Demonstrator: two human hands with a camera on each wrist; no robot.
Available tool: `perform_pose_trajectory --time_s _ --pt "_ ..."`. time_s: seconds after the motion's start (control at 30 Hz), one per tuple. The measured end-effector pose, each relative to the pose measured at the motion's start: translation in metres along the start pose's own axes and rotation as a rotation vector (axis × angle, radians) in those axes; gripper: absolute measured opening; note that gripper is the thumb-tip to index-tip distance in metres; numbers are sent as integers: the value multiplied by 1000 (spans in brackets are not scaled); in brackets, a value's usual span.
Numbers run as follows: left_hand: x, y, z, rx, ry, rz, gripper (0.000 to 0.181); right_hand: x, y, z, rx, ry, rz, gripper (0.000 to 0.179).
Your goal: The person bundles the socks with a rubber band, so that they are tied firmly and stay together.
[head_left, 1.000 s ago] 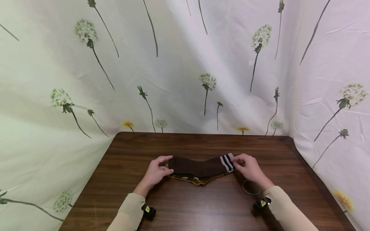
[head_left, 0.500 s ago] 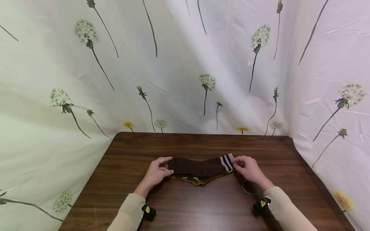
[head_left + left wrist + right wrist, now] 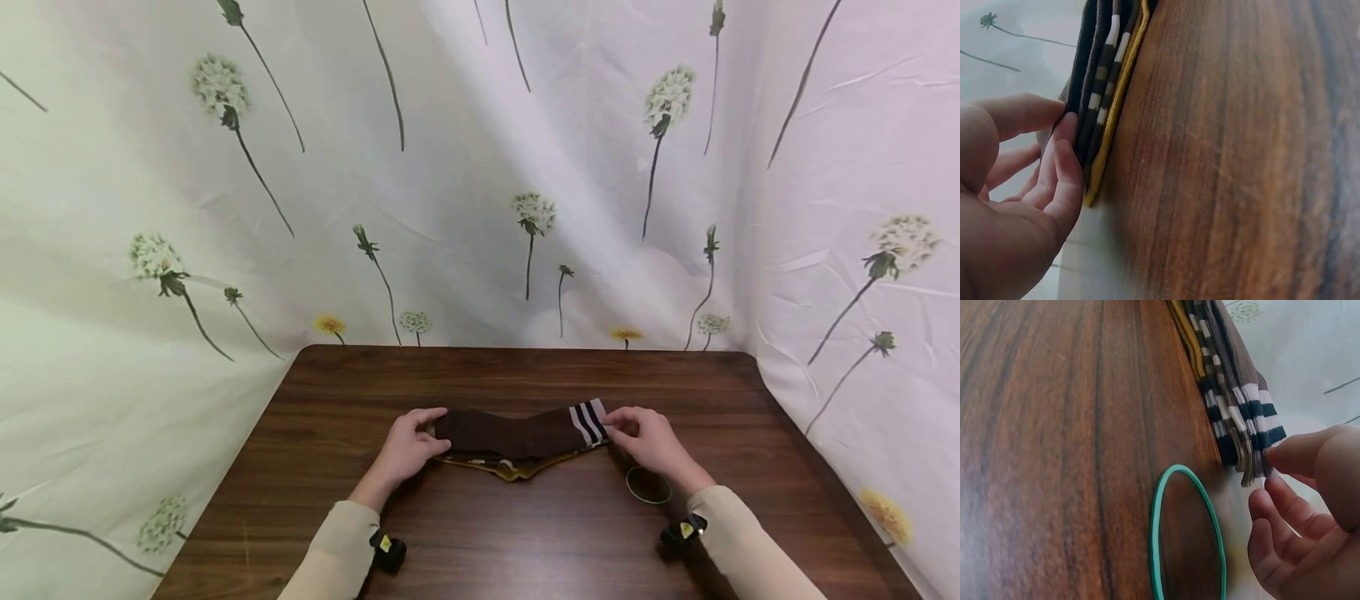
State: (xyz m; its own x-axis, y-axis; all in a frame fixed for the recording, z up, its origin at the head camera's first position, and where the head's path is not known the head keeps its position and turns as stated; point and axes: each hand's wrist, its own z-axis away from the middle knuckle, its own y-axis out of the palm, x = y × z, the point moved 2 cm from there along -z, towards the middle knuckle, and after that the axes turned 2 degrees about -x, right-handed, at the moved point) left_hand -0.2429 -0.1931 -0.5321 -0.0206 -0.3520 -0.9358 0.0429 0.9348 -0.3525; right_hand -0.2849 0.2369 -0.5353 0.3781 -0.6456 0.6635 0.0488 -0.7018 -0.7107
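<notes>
A stack of flat socks lies across the table: a dark brown sock (image 3: 510, 435) with a white-and-black striped cuff on top, patterned ones between, and a mustard-yellow sock (image 3: 1107, 140) at the bottom. My left hand (image 3: 405, 446) holds the stack's left end between thumb and fingers; the left wrist view shows the fingertips at the upper dark layers. At the cuff end, my right hand (image 3: 651, 437) pinches the corner of the top sock's striped cuff (image 3: 1267, 419) with thumb and forefinger. The lower cuffs hang just beside those fingertips.
A thin green elastic band (image 3: 1155, 531) lies as a loop on the brown wooden table (image 3: 480, 533), close to my right wrist. White cloth (image 3: 450, 208) printed with dandelions hangs behind the table and along its sides.
Both hands keep their places at the two ends of the sock stack. The head view has shifted very slightly; my right fingers sit a touch farther right.
</notes>
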Motion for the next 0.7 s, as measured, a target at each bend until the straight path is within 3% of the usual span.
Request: perform_pose_trajectory --time_s 0.2,0.43,0.57,0.7 --pt "-2 -2 2 -6 -7 -36 52 -1 -2 1 41 0 -17 15" --pt "-5 -3 2 -31 1 -107 46 -2 -3 4 34 -18 -26 15" --pt "-8 -2 0 -95 38 -180 39 -4 -5 7 -4 -24 -38 15" --pt "-15 2 -5 -204 118 -226 34 -3 -8 12 -51 -36 -18 16"
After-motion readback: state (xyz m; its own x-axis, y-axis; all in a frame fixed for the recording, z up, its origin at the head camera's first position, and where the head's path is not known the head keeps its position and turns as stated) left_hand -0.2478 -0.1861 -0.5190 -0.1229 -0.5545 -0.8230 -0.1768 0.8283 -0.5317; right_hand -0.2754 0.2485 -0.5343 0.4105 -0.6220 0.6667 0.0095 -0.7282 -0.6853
